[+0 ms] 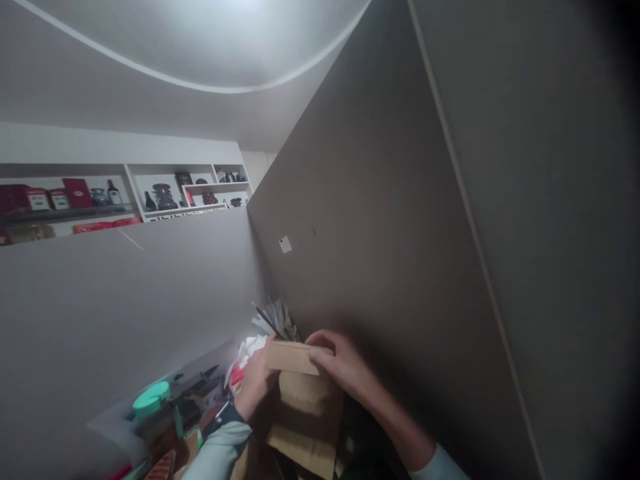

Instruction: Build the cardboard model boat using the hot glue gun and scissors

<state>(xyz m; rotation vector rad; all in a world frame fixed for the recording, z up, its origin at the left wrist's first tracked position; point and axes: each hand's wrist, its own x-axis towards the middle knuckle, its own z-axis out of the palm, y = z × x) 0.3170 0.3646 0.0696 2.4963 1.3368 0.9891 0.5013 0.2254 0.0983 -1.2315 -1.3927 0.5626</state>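
A brown paper bag [310,407] with creases hangs or stands in front of me at the lower middle; its base is out of view. Its top edge is folded over into a flat band [293,358]. My right hand [345,365] pinches the right end of that band between thumb and fingers. At the left end, my left hand [257,383] grips the fold, its fingertips partly hidden behind the paper. A dark watch strap [226,416] is around my left wrist.
A tall grey-brown panel [370,200] rises close on the right, with a small white tag [285,245] on it. Left of the bag lie clutter and a container with a turquoise lid [151,397]. Striped papers [277,320] stand behind the bag. Wall shelves [173,212] hold bottles and boxes.
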